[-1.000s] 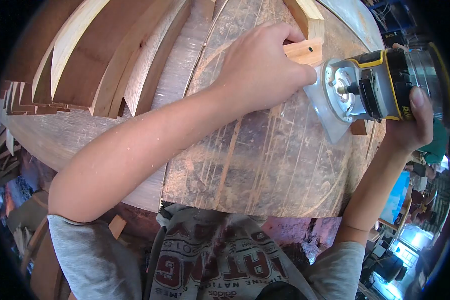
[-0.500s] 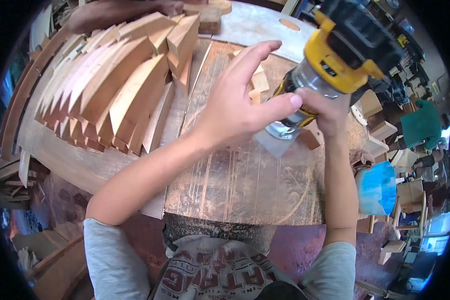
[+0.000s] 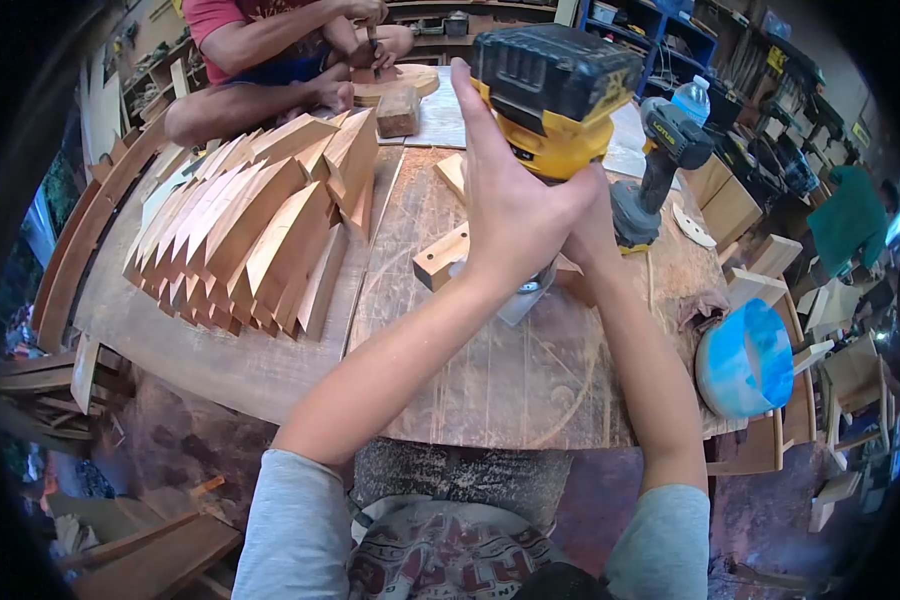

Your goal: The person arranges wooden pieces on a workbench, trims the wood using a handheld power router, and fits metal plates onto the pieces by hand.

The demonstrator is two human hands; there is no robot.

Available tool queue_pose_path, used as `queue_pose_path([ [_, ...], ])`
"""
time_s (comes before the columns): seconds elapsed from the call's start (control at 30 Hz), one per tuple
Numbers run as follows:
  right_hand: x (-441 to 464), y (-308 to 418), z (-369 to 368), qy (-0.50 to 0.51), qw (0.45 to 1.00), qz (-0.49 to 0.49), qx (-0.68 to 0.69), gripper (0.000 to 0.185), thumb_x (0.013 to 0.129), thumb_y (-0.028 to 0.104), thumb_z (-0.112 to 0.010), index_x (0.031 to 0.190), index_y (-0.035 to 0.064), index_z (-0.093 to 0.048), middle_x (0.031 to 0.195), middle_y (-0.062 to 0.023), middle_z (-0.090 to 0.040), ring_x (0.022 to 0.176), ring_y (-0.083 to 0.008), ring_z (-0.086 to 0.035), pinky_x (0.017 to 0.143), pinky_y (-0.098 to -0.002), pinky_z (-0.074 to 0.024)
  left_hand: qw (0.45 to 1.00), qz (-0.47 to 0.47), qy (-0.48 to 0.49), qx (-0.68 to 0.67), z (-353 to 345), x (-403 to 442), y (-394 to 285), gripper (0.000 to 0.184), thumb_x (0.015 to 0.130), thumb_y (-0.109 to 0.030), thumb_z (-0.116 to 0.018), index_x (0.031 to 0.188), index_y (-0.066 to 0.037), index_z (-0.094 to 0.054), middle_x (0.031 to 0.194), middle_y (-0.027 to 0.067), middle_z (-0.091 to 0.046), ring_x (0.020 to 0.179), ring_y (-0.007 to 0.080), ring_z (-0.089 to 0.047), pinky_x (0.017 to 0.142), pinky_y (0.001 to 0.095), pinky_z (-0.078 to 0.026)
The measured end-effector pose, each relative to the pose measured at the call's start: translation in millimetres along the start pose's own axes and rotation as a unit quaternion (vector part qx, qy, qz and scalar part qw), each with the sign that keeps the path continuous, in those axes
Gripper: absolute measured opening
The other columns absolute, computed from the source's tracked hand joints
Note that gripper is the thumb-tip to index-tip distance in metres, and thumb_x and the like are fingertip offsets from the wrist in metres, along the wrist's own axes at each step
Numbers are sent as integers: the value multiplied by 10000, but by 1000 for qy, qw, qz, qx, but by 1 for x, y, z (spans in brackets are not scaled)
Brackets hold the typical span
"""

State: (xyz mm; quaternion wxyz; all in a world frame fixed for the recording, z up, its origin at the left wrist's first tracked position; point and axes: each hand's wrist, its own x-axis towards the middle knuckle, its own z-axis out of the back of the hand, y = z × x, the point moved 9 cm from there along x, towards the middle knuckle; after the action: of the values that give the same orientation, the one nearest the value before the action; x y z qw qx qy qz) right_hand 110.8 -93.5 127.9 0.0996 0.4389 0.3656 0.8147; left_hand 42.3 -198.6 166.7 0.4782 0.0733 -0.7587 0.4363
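A yellow and black cordless trim router stands between my two hands over the workbench, its battery on top and its clear base low down. My left hand is closed around the near left side of its body, thumb side up. From the right, my right hand wraps the body too, its fingers mostly hidden. Just left of the base lies a wooden block with dark holes. Another wood piece lies behind it. My hands and the router hide the bit and where it meets the wood.
Stacked curved wood pieces cover the bench's left side. A cordless drill stands right of the router, near a water bottle. A blue and white container sits at the right edge. Across the bench sits a co-worker.
My left hand, open and apart before, has closed on the router. The router has shifted left and stands more upright. The view has tilted up, showing the co-worker and the drill.
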Motion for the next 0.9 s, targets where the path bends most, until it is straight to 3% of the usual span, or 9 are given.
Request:
queue_pose_path([
  [0.07, 1, -3, 0, -6, 1000, -5, -21, 371, 848, 223, -748, 1166, 31, -742, 1116, -204, -773, 1049, -372, -744, 873, -442, -564, 1000, 3, -3, 5, -3, -1, 2, 1259, 728, -155, -809, 1651, 18, 30, 1359, 256, -602, 1208, 396, -645, 1070, 461, -490],
  [0.2, -1, 1, 0, 5, 999, -4, -39, 407, 835, 244, -762, 1177, 26, -736, 1112, -194, -774, 1048, -357, -746, 872, -434, -563, 999, 17, -25, 45, -4, -3, 5, 1242, 714, -162, -795, 1649, 26, 0, 1238, 233, -678, 1105, 401, -684, 1014, 473, -518],
  [0.43, 1, 1, -1, 1, 1000, 13, -3, 426, 832, 253, -780, 1190, 27, -731, 1123, -163, -781, 1048, -299, -756, 884, -406, -566, 999, 24, -19, 14, -2, -5, 3, 1228, 735, -168, -800, 1652, 29, -6, 1276, 225, -666, 1101, 379, -693, 1011, 468, -527],
  [0.53, 1, 1, -1, -3, 1000, 2, 8, 461, 806, 256, -820, 1199, 32, -734, 1132, -145, -786, 1051, -272, -758, 897, -388, -574, 998, 22, 13, -59, 6, -5, 3, 1249, 761, -235, -845, 1657, 23, -14, 1372, 231, -621, 1235, 345, -646, 1094, 460, -485],
  [0.63, -1, 3, -1, 4, 998, -42, 50, 533, 746, 262, -886, 1201, 28, -737, 1126, -118, -791, 1035, -239, -760, 902, -370, -586, 992, -78, 72, 70, 39, -4, -5, 1169, 832, -319, -842, 1663, 14, -90, 1475, 243, -553, 1377, 308, -549, 1174, 454, -419],
  [0.7, -2, -1, -4, 12, 992, -73, 103, 572, 712, 263, -919, 1200, 25, -739, 1119, -103, -793, 1022, -221, -761, 900, -363, -591, 990, 3, 102, 95, 67, -10, 24, 953, 917, -356, -778, 1631, 24, -274, 1537, 232, -506, 1443, 290, -473, 1213, 441, -368],
  [0.8, 0, -7, -6, 22, 988, -87, 127, 615, 671, 268, -949, 1192, 18, -741, 1117, -90, -793, 1006, -190, -758, 894, -351, -596, 979, 140, 115, 94, 110, -33, 84, 550, 1047, -320, -615, 1469, 27, -550, 1457, 184, -599, 1362, 266, -558, 1181, 405, -390],
  [0.83, 0, -8, -5, 17, 990, -87, 114, 597, 673, 262, -946, 1180, 18, -746, 1106, -88, -796, 998, -186, -759, 890, -346, -595, 965, 207, 133, 90, 117, -45, 97, 482, 1075, -319, -568, 1407, 26, -620, 1410, 172, -643, 1332, 259, -587, 1165, 394, -399],
  [0.9, 1, -7, -5, 13, 991, -87, 100, 579, 675, 256, -943, 1167, 18, -752, 1094, -87, -798, 990, -182, -759, 887, -340, -593, 961, 217, 141, 96, 126, -58, 112, 460, 1090, -321, -537, 1368, 28, -648, 1357, 166, -675, 1292, 253, -613, 1136, 385, -419],
])
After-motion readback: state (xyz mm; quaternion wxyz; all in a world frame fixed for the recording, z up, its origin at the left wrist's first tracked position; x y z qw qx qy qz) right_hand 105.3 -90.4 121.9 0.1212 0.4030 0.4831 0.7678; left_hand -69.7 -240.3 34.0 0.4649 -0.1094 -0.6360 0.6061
